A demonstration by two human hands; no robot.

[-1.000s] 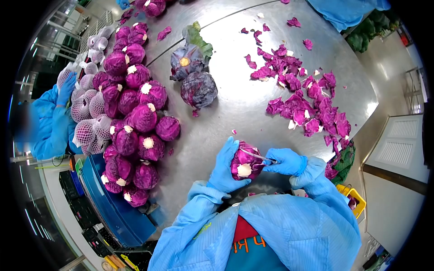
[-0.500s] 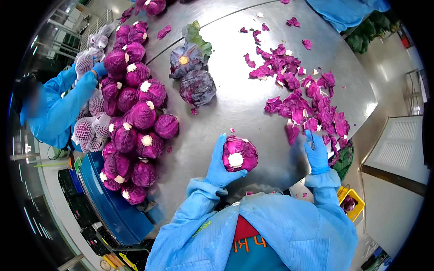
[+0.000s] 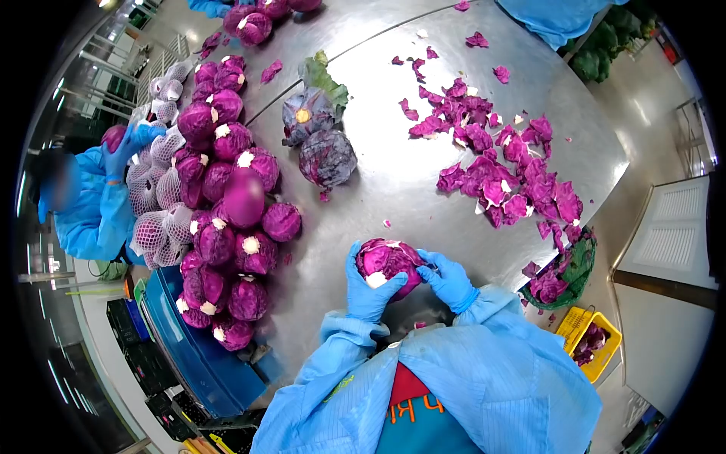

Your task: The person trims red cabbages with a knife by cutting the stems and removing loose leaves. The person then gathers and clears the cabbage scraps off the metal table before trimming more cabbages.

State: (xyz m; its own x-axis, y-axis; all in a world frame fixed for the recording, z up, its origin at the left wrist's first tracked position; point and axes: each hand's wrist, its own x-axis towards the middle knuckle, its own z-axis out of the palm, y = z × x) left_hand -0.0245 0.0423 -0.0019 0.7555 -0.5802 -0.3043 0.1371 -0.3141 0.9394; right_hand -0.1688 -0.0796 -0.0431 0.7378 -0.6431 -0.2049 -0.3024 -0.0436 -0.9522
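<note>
A trimmed red cabbage [image 3: 392, 261], its pale cut stem facing toward me, is between my gloved hands at the near edge of the metal table. My left hand [image 3: 369, 290] grips its left and near side, thumb across the front. From the right, my right hand [image 3: 451, 283] closes its fingers against the cabbage's upper right side; whether anything else is in that palm is hidden. Beyond them stand two untrimmed cabbages with dull outer leaves [image 3: 327, 158]. A heap of loose purple leaves [image 3: 518, 174] lies to the right.
Many trimmed cabbages [image 3: 215, 246] are piled at left, beside net-wrapped cabbages [image 3: 162, 231]. A co-worker in blue [image 3: 94, 200] holds a cabbage there. A green basket of leaves [image 3: 575, 276] and a yellow crate [image 3: 609, 356] stand right of the table. A blue bin [image 3: 189, 340] sits lower left.
My right hand has come left from the leaf heap, where it held a small metal tool, onto the cabbage. The cabbage has tilted. Another cabbage, blurred, appears over the left pile.
</note>
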